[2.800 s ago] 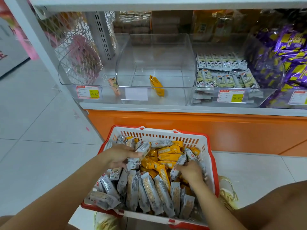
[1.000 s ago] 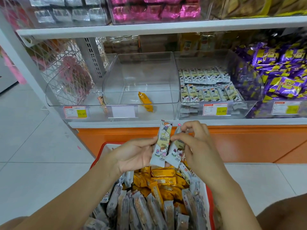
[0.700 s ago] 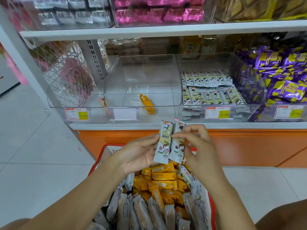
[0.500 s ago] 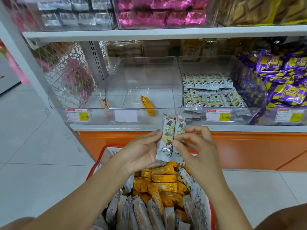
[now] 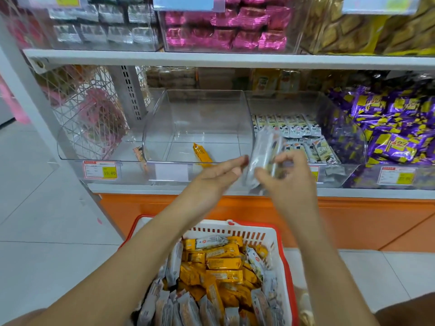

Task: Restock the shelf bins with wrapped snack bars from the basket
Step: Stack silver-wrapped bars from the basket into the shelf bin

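My right hand [image 5: 286,177] pinches a small bunch of grey-white wrapped snack bars [image 5: 264,156], blurred by motion, in front of the clear bin [image 5: 334,175] that holds rows of the same bars. My left hand [image 5: 215,176] hovers just left of the bunch with fingers stretched out, its fingertips near the wrappers; contact cannot be told. Below, the red and white basket [image 5: 259,234] holds several orange and grey bars. The middle clear bin [image 5: 197,128] contains one orange bar [image 5: 202,154].
A bin of purple-and-yellow packets [image 5: 395,137] stands at the right, a wire basket [image 5: 94,118] at the left. The upper shelf [image 5: 211,58] carries pink, silver and gold packets. An orange base panel [image 5: 353,222] runs under the shelf; grey floor tiles lie to the left.
Both hands have risen from above the basket up to the bin fronts and shifted right. The bars passed into my right hand; my left hand's fingers have straightened beside them.
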A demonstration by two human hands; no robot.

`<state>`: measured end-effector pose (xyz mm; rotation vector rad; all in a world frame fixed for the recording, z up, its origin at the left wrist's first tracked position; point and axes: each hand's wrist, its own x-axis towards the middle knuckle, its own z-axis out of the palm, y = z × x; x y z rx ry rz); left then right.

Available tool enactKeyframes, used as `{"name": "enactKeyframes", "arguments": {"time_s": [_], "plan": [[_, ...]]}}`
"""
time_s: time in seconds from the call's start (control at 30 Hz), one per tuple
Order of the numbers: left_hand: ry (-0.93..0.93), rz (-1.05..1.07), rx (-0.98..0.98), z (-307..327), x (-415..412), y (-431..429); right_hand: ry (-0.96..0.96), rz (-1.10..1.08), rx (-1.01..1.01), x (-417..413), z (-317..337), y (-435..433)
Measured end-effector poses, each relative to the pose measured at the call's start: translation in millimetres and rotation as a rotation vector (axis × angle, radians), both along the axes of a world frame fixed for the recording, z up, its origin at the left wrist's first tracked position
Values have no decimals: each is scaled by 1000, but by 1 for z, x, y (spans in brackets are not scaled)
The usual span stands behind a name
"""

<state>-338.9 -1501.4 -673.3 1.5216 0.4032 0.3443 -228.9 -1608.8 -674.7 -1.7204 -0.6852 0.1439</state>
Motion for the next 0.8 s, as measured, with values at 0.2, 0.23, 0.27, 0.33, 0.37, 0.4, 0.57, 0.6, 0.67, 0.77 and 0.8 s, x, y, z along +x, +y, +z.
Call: {"name": "enactKeyframes", "arguments": {"time_s": [0.2, 0.23, 0.27, 0.33, 0.37, 0.4, 0.57, 0.6, 0.67, 0.77, 0.8], "plan": [[315, 200, 883, -13, -1, 34, -130, -134, -514, 106, 50, 15], [359, 181, 936, -16, -1, 37, -112, -120, -629, 120, 51, 20], [396, 161, 977, -20, 1, 39, -104, -94, -740, 131, 50, 25], [438, 143, 1045, -25, 3, 41, -127, -39, -923, 148, 46, 36], [449, 142, 1067, -27, 4, 41, -126, -20, -960, 152, 42, 40], [448, 149, 1080, -28, 4, 42, -112, -7, -973, 154, 38, 43], [453, 149, 1109, -25, 2, 40, -108, -17, -950, 151, 12, 57], [448, 148, 1112, -26, 2, 40, -102, -22, -937, 150, 7, 59], [430, 139, 1109, -27, 2, 42, -113, -33, -893, 147, 0, 60], [426, 117, 1118, -29, 0, 43, -175, -6, -856, 141, 0, 54], [419, 113, 1115, -29, -1, 43, -175, -3, -848, 140, 2, 51]]}}
